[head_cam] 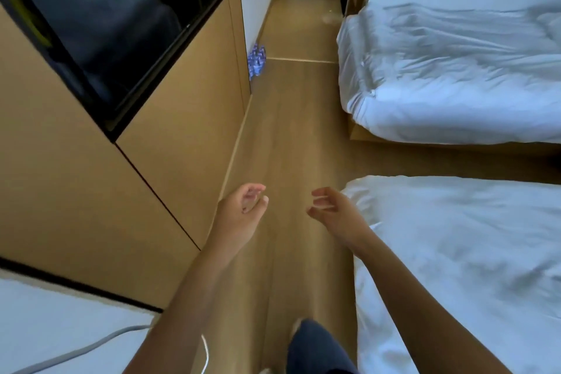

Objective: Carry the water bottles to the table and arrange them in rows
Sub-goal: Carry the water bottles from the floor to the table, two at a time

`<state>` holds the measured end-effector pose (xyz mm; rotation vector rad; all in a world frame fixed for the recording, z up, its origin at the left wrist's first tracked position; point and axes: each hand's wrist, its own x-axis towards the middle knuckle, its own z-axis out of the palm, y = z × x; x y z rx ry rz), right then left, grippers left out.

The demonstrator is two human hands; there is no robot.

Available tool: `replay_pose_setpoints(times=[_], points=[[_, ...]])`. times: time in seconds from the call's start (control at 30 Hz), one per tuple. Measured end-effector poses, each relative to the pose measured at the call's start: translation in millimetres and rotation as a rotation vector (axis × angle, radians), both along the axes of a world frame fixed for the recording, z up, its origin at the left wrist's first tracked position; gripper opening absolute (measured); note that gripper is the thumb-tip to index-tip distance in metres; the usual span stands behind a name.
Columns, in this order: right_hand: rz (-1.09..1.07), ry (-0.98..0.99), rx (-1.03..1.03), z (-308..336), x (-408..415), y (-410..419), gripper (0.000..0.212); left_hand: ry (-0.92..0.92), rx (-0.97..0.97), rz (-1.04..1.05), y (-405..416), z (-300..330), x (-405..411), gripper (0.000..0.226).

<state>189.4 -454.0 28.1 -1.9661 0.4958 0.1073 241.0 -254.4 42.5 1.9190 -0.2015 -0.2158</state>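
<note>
A cluster of several water bottles with blue labels (256,61) stands on the wooden floor far ahead, against the left wall past the wooden panel's corner. My left hand (243,209) and my right hand (329,211) are both held out in front of me over the floor, palms facing each other, fingers loosely curled and apart, holding nothing. The bottles are well out of reach of either hand. Part of the cluster is hidden behind the panel's edge.
A wooden wall panel with a black television (112,18) runs along the left. Two beds with white duvets, one far (449,70) and one near (461,252), stand on the right. A white surface with a grey cable (60,331) is at lower left. A hallway (306,9) leads ahead.
</note>
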Motion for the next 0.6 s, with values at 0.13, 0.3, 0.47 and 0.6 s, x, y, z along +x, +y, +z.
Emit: replay_pose_setpoints(times=[0.13,0.3,0.47,0.6], points=[[-0.006,0.030,-0.003,-15,88,-41,0.032,0.026,0.039,-0.015,-41,-12,87,0.013],[0.032,0.030,-0.033,-24,210,-112,0.034,0.028,0.061,0.014,-112,-14,202,0.012],[0.066,0.005,-0.055,-5,332,-187,0.034,-0.007,0.060,0.057,-186,8,317,0.014],[0.084,0.000,-0.062,5,411,-233,0.034,-0.024,0.084,0.041,-232,14,395,0.018]])
